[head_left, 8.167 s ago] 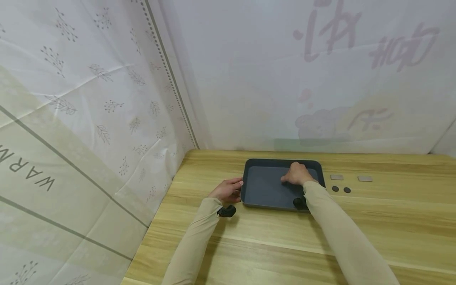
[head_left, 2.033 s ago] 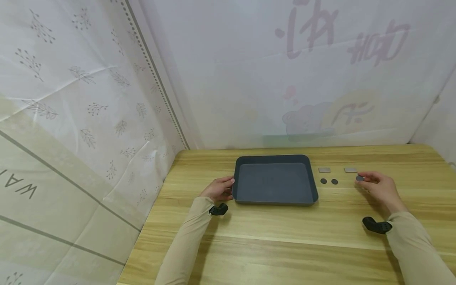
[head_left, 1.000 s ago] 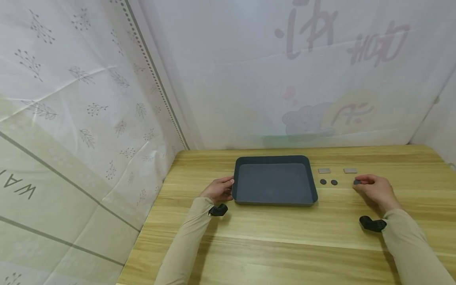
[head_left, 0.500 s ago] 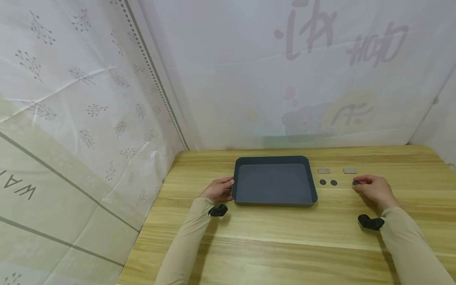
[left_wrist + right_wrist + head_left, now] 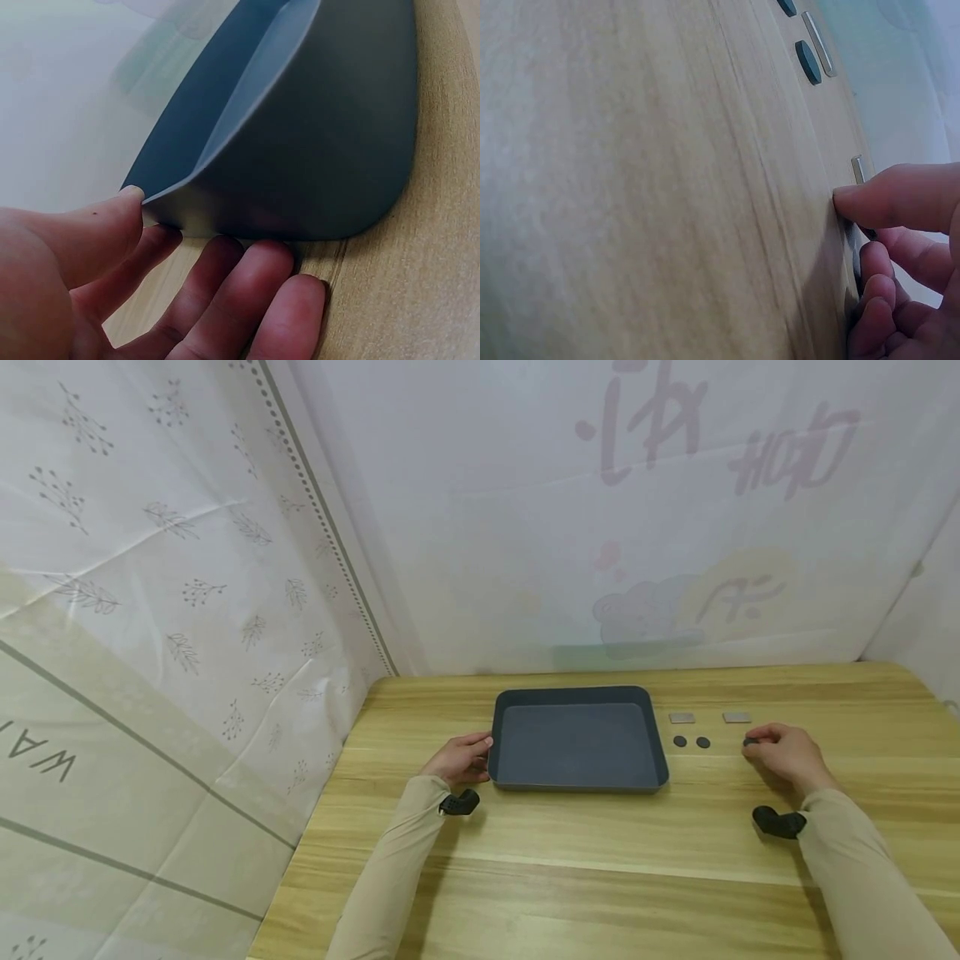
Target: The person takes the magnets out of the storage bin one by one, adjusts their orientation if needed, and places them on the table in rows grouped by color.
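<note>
At my right fingertips, on the table [image 5: 600, 852] to the right of the tray [image 5: 577, 695], I pinch a small dark disc [image 5: 749, 742]. My right hand [image 5: 783, 753] has thumb and curled fingers [image 5: 900, 196] closed on it, low against the wood; in the right wrist view the disc is almost wholly hidden behind the thumb, so I cannot tell whether it is lifted or lying flat. Just left of it two more dark discs [image 5: 691, 742] lie side by side on the table, apart from each other and from my hand. Behind them sit two flat grey squares [image 5: 708, 717], well apart from one another, the right one just beyond my fingers.

My left hand [image 5: 461, 758] holds the tray at its left near corner. The left wrist view shows my thumb [image 5: 105, 225] pressed against the rim of that corner and my fingers curled along the tray's outer wall, down at the tabletop. The tray is dark grey, shallow, with rounded corners, and it rests flat on the table between my two hands.

A black camera mount [image 5: 459, 802] shows at my left wrist and another mount [image 5: 776, 821] at my right. Pale printed curtains [image 5: 187, 568] hang behind and to the left of the table.
</note>
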Motion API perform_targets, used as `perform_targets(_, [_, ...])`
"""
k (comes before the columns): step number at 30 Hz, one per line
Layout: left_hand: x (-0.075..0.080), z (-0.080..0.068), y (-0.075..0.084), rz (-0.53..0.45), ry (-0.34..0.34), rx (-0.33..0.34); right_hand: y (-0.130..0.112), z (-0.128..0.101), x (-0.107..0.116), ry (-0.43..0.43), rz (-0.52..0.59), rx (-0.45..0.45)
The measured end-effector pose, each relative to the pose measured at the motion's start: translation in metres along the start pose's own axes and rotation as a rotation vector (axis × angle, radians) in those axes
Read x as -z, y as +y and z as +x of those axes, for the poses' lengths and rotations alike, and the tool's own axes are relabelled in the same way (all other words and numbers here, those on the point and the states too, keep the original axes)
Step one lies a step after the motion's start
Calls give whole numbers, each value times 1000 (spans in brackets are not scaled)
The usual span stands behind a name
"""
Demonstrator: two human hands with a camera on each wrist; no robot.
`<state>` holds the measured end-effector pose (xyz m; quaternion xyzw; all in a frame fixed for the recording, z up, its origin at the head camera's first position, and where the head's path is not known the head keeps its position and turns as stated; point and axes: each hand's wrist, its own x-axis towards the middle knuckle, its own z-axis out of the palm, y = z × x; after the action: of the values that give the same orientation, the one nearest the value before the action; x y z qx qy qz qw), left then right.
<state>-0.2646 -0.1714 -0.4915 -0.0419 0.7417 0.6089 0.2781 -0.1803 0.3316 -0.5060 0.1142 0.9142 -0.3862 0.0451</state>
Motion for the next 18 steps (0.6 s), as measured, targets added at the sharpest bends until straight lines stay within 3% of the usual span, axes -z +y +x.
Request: perform_targets(18, [-1, -2, 0, -2, 9, -5, 2, 3, -3, 27, -40, 10])
